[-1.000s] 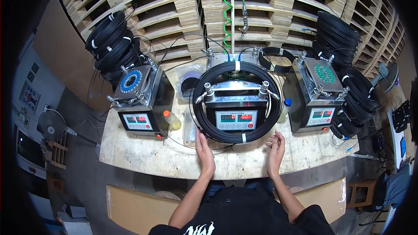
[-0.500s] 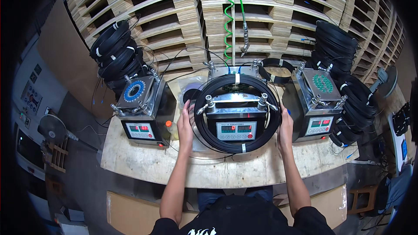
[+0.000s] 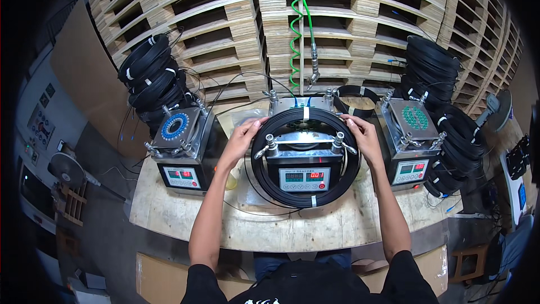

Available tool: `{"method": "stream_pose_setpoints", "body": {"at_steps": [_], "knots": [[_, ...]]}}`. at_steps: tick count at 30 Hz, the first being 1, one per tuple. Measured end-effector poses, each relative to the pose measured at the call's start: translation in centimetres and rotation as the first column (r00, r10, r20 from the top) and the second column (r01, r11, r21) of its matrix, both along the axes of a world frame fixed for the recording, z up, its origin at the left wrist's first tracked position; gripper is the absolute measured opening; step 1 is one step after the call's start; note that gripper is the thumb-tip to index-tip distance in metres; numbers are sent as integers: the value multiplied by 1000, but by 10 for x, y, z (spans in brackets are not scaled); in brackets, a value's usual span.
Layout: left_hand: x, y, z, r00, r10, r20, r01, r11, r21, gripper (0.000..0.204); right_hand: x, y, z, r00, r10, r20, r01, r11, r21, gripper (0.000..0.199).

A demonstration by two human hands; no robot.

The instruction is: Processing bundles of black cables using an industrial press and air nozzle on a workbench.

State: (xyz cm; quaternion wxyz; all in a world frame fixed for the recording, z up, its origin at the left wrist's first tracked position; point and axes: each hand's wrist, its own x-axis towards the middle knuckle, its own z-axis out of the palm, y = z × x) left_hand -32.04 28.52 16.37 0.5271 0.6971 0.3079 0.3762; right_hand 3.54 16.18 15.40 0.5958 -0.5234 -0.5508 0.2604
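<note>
A coil of black cable [image 3: 307, 114], tied with white bands, hangs around the front of the middle machine [image 3: 304, 160]. My left hand [image 3: 242, 139] has its fingers bent onto the coil's upper left side. On the upper right side, my right hand [image 3: 364, 135] grips the ring with thumb and fingers, their tips partly hidden. Inside the ring, the machine's lit display panel [image 3: 305, 179] and two metal clamp knobs show. Two blue connectors [image 3: 309, 102] stand on the metal block behind the coil.
Similar machines stand at left [image 3: 179, 160] and right [image 3: 410, 152], with blue and green rings of holes on top. Stacks of cable coils [image 3: 147, 59] rise behind them. Wooden pallets [image 3: 197, 28] fill the back. A green air hose [image 3: 306, 17] hangs centrally with a metal nozzle.
Both hands have moved from the coil's sides up to its upper left and right, fingers bending inward onto it. The coil sits slightly lower in view. The middle display's digits have changed.
</note>
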Motion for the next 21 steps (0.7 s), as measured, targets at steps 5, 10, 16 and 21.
{"method": "stream_pose_setpoints", "body": {"at_steps": [5, 10, 16, 21], "knots": [[8, 23, 9, 999, -24, -41, 27, 998, 57, 35, 8, 9, 9, 997, 71, 35, -68, 995, -78, 28], [14, 34, 6, 998, -63, 19, 64, 997, -42, 33, 6, 13, 16, 996, 88, 20, -85, 987, -134, 30], [23, 35, 22, 987, -155, -35, 152, 986, -71, 33, 13, 23, 19, 994, 96, 56, -87, 985, -151, 31], [34, 42, 37, 971, -210, -111, 214, 977, 21, 30, 13, 26, 29, 986, 136, 91, -110, 963, -245, 35]]}}
